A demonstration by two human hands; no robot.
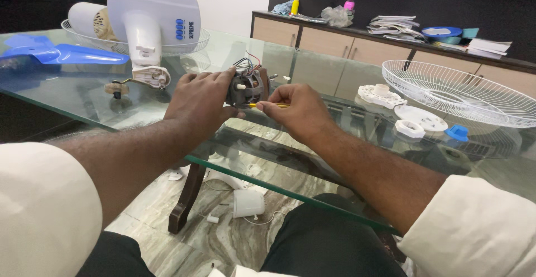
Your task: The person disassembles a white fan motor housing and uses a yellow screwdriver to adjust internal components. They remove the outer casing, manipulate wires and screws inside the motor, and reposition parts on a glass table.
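Dark grey metal fan motor with coloured wires (247,85): held just above the glass table top (84,95), between both hands. Left hand (202,99) wraps it from the left, fingers closed around its body; stub shaft points toward that palm, long axis roughly left to right. Right hand (296,109), equally near, pinches a thin yellow-handled screwdriver (268,105), tip at the motor's lower right side. Nearby: white plastic fan housing (152,17), blue fan blade (53,53), white wire grille (463,90).
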